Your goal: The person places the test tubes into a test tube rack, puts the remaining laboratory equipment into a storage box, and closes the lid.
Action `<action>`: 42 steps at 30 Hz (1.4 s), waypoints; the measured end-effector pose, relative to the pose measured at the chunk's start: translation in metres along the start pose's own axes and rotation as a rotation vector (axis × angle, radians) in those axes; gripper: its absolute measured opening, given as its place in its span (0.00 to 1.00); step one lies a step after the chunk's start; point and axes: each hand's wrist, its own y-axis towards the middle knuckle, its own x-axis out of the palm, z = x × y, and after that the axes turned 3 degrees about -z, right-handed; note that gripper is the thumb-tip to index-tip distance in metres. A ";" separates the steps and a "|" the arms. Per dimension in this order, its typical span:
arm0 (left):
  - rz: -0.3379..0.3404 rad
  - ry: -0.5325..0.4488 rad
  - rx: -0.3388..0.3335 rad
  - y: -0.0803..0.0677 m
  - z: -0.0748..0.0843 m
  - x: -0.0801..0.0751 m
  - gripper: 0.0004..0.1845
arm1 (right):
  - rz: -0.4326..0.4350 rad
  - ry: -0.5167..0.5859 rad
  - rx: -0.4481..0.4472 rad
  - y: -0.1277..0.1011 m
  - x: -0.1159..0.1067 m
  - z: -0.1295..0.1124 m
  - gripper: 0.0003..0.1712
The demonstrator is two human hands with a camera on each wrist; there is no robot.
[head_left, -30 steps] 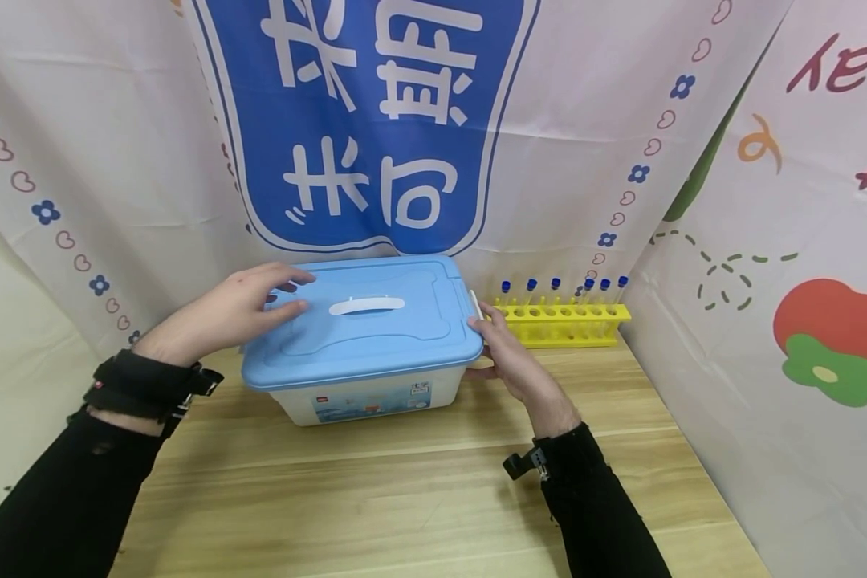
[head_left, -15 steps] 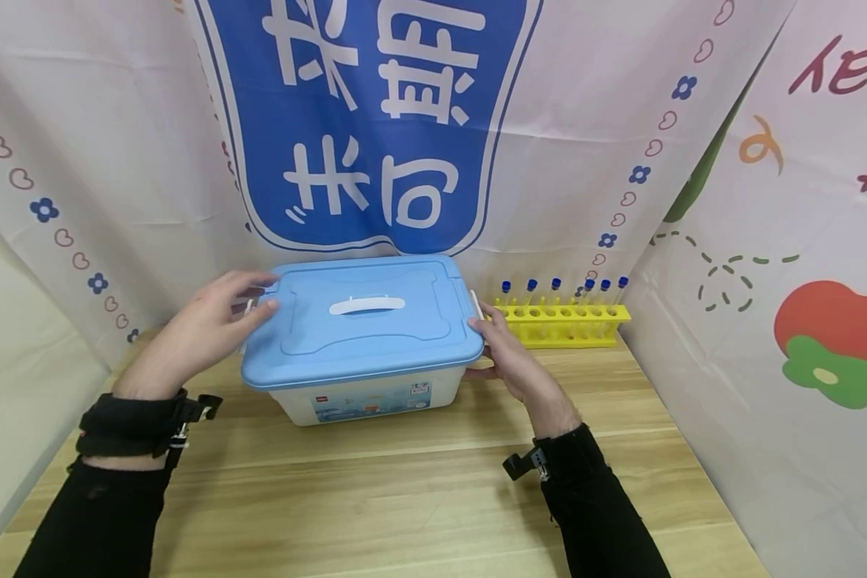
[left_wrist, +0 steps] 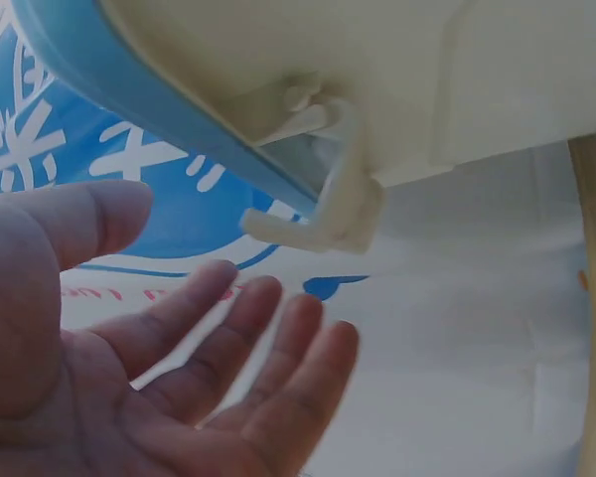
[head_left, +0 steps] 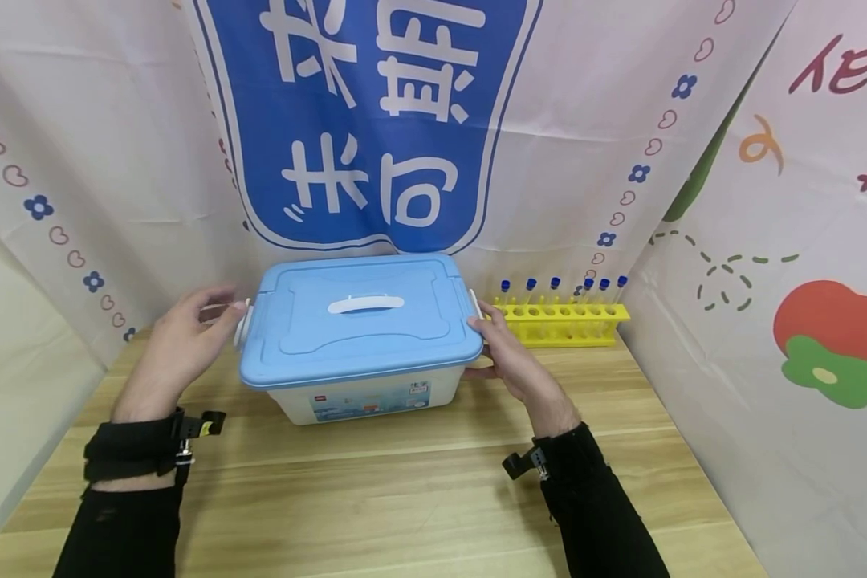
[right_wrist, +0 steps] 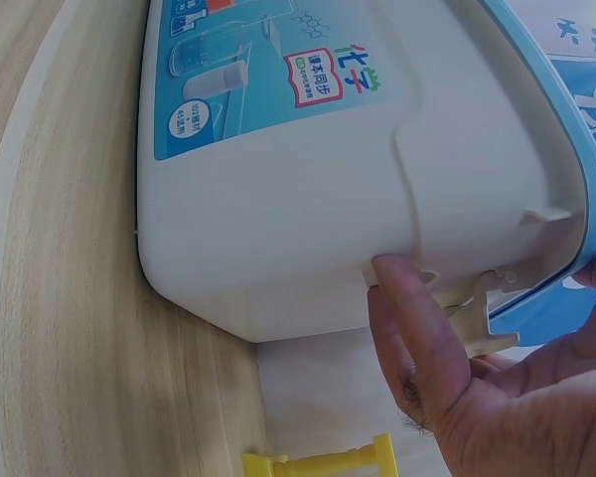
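Observation:
A lidded plastic storage box (head_left: 383, 369), with a white body and blue lid (head_left: 364, 337), stands at the back of the table. My left hand (head_left: 177, 345) is beside its left end, thumb close to the white side latch (head_left: 242, 323). In the left wrist view that latch (left_wrist: 348, 199) juts outward, apart from the palm-up left hand (left_wrist: 199, 368) and its loosely bent fingers. My right hand (head_left: 513, 357) grips the box's right end. In the right wrist view, the right hand (right_wrist: 507, 383) has its thumb at the lid rim and fingertips against the wall, around the right latch (right_wrist: 477, 323).
A yellow rack (head_left: 559, 315) holding several blue-capped test tubes stands just right of the box. Behind hangs a printed cloth (head_left: 542, 160), and another cloth (head_left: 751, 353) borders the right side. Wooden tabletop (head_left: 376, 498) extends in front of the box.
My left hand has moved from above the lid, leftward and down to beside the left latch. The right hand and the box have stayed in place.

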 end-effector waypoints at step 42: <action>-0.081 -0.003 0.015 -0.002 -0.001 0.026 0.45 | -0.006 -0.003 -0.008 0.002 -0.003 0.002 0.47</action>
